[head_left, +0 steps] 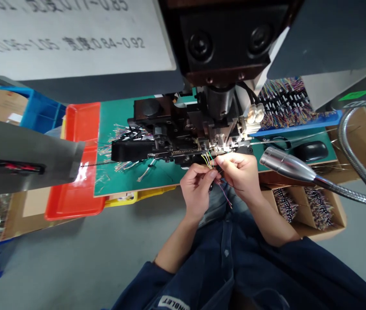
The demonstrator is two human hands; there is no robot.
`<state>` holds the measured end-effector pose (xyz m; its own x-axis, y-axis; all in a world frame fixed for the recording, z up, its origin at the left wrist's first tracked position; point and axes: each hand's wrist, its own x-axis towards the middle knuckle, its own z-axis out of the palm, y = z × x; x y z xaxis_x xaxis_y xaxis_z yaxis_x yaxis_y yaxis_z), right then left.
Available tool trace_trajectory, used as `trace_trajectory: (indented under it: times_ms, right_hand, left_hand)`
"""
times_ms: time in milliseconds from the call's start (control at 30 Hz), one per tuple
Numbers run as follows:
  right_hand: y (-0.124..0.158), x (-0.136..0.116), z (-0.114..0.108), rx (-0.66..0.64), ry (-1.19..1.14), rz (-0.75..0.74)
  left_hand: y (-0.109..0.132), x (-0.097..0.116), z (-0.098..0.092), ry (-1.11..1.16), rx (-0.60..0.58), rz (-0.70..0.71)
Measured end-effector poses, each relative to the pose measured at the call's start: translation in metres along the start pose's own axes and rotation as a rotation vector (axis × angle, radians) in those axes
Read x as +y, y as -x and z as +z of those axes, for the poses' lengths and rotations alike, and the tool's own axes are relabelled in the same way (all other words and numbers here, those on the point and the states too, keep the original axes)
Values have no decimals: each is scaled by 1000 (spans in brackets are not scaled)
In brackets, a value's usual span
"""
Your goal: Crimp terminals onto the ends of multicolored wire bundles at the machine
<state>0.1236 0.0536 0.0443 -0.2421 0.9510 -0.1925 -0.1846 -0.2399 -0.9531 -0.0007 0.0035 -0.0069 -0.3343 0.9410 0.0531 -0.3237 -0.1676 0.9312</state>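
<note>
My left hand (198,188) is closed in a pinch on a bundle of thin coloured wires (207,161). Yellow and green strands stick up from it toward the crimping machine (221,103), and purple and red ends hang below my fingers. My right hand (240,173) also pinches at the wires, its fingertips close under the machine's metal die area (221,144). Which single strand it grips is too small to make out. A strip of terminals (183,152) runs across the machine from the left.
On the green board (131,181) at left lie finished-looking wire bundles (128,133). A red tray (76,189) stands further left. At right are a flexible metal lamp (286,165), a black mouse (310,150), a blue tray (318,118) of wire bundles, and a cardboard box (334,228) holding more.
</note>
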Motion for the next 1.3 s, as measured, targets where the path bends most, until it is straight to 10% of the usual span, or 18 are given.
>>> trace_trajectory:
  times_ms: [1300]
  right_hand:
    - [0, 7, 0, 52, 34, -56]
  left_hand:
    - [-2, -1, 1, 5, 75, 2]
